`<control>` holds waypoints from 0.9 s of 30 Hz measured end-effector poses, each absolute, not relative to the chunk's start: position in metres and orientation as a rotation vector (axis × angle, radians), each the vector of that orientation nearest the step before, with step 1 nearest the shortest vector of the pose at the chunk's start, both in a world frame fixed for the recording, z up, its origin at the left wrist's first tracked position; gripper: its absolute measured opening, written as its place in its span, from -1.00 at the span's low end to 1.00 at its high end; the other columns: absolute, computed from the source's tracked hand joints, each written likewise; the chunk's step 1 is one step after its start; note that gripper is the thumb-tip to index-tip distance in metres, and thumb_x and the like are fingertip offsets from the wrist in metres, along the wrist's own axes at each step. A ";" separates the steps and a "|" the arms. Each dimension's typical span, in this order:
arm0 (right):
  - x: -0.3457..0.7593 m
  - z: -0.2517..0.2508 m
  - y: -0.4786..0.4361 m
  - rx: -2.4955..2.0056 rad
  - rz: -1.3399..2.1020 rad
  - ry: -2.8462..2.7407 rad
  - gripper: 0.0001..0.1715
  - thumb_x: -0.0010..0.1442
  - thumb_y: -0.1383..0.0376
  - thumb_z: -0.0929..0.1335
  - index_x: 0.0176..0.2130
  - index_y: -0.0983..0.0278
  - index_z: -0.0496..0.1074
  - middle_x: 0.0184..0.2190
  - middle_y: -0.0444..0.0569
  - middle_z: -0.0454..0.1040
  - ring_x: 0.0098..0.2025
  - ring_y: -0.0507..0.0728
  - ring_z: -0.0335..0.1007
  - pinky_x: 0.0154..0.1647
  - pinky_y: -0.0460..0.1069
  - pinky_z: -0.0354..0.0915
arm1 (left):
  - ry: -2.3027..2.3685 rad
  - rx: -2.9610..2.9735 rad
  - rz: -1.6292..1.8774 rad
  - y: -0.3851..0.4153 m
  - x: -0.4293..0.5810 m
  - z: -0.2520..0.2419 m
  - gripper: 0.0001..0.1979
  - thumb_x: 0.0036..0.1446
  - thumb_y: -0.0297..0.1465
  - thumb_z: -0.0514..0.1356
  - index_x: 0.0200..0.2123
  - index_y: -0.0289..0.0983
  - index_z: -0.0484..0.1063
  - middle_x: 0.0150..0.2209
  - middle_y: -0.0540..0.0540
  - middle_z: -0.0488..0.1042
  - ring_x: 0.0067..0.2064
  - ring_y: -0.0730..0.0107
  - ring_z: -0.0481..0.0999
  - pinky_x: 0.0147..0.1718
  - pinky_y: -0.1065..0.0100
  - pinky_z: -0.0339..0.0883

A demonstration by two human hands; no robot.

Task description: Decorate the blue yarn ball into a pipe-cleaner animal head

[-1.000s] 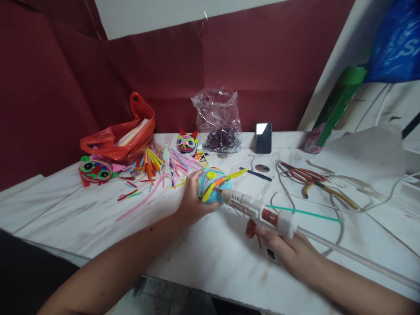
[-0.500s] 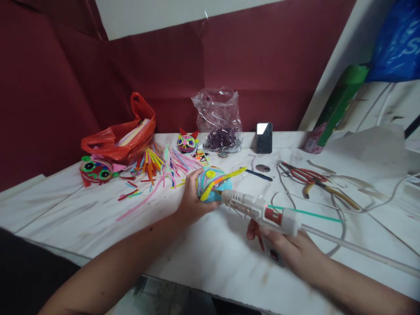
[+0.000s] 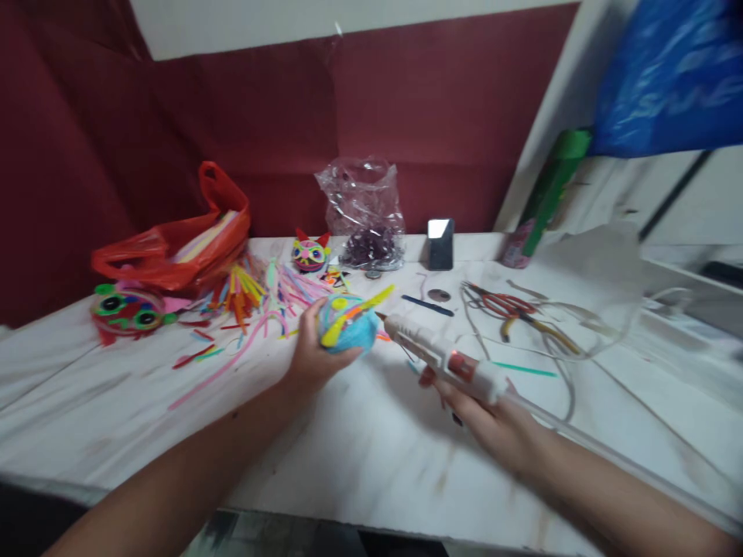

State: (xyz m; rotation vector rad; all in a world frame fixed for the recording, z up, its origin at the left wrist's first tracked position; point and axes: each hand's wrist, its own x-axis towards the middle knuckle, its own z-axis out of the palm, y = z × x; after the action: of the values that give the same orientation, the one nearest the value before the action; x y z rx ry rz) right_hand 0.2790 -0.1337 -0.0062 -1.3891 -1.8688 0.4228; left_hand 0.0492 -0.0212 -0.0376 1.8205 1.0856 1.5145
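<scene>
My left hand (image 3: pixel 310 352) is closed round a ball (image 3: pixel 354 334) covered in blue and multicoloured fuzzy strips. A yellow pipe cleaner (image 3: pixel 376 298) sticks out from the ball toward the upper right. My right hand (image 3: pixel 473 406) grips a white hot glue gun (image 3: pixel 429 346) by its handle, with a long clear glue stick (image 3: pixel 586 433) trailing from its back. The gun's nozzle is beside the ball's right side, with a small gap between them.
A red plastic bag (image 3: pixel 168 247), loose pipe cleaners (image 3: pixel 249 290) and two finished-looking animal faces, one large (image 3: pixel 131 309) and one small (image 3: pixel 310 254), lie at the left and back. Behind are a clear bag (image 3: pixel 371 232) and a phone (image 3: pixel 440 246). Pliers (image 3: pixel 499 302) and cables lie right.
The glue gun's nozzle has drawn away from the ball, where it was touching or very near. The whole view has shifted, so the table things appear further left.
</scene>
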 end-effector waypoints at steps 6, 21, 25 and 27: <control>0.324 0.002 -0.084 -2.014 -0.142 -2.064 -0.76 0.12 0.19 0.27 -0.32 0.30 0.40 -0.31 0.10 0.50 -0.25 0.19 0.42 -0.35 -0.04 0.22 | 1.428 1.814 1.454 -0.014 0.040 -0.020 -0.14 -0.24 -0.31 0.39 0.15 -0.20 0.08 0.15 -0.17 0.18 0.17 0.03 0.24 0.14 -0.06 0.16; 0.419 0.018 -0.038 -2.334 -0.101 -2.000 -0.63 0.34 0.22 0.16 -0.08 0.33 0.45 -0.11 0.07 0.50 -0.09 0.12 0.41 -0.09 -0.05 0.26 | 1.481 1.880 1.359 -0.017 0.046 -0.021 -0.09 -0.26 -0.23 0.36 0.18 -0.19 0.07 0.17 -0.17 0.21 0.17 0.02 0.26 0.11 0.01 0.22; 0.444 0.009 0.002 -2.535 -0.087 -1.782 -0.65 0.28 0.19 0.29 0.00 0.31 0.36 -0.02 0.05 0.41 -0.08 0.15 0.40 -0.09 0.13 0.37 | 1.446 1.853 1.357 -0.017 0.047 -0.024 -0.05 -0.32 -0.20 0.36 0.19 -0.22 0.08 0.15 -0.19 0.22 0.16 -0.01 0.28 0.09 0.04 0.25; 0.448 0.001 0.019 -2.569 -0.051 -1.740 -0.63 0.26 0.19 0.31 0.03 0.28 0.34 0.01 0.03 0.39 -0.07 0.14 0.40 -0.09 0.14 0.38 | 1.478 1.875 1.342 -0.015 0.045 -0.025 -0.05 -0.31 -0.18 0.35 0.19 -0.21 0.07 0.16 -0.19 0.22 0.16 -0.02 0.28 0.09 0.04 0.25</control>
State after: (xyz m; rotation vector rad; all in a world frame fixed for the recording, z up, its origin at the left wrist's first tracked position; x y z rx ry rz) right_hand 0.4475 0.0187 0.0008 -2.5687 -1.7404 -0.0513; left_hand 0.0448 -0.0154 -0.0246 1.8751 1.4780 1.3416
